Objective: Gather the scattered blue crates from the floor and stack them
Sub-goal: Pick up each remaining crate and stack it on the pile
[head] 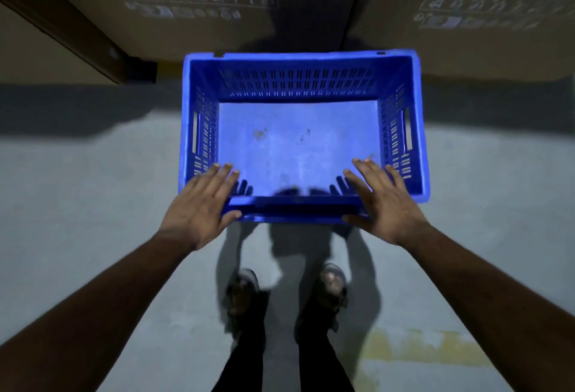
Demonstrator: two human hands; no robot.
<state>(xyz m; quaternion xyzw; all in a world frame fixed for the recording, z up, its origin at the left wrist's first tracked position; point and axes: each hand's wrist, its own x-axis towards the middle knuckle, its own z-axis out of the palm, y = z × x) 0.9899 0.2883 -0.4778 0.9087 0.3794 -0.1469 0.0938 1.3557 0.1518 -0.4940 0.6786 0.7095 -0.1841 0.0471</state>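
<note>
A blue plastic crate (pixel 298 142) with slotted walls sits upright and empty in front of me, its inner floor lightly soiled. My left hand (pixel 203 201) lies over the near-left corner of its rim, fingers straight and spread, thumb under the near edge. My right hand (pixel 381 197) lies likewise over the near-right corner, fingers straight, thumb along the near edge. I cannot tell whether the crate rests on the floor or on other crates below it. No other crate shows.
Large cardboard boxes (pixel 193 2) printed with handling symbols stand right behind the crate. A second box (pixel 497 2) stands at the back right. My feet (pixel 286 292) are on the grey concrete floor (pixel 93 204), close to the crate. A yellow paint mark (pixel 420 348) lies at lower right.
</note>
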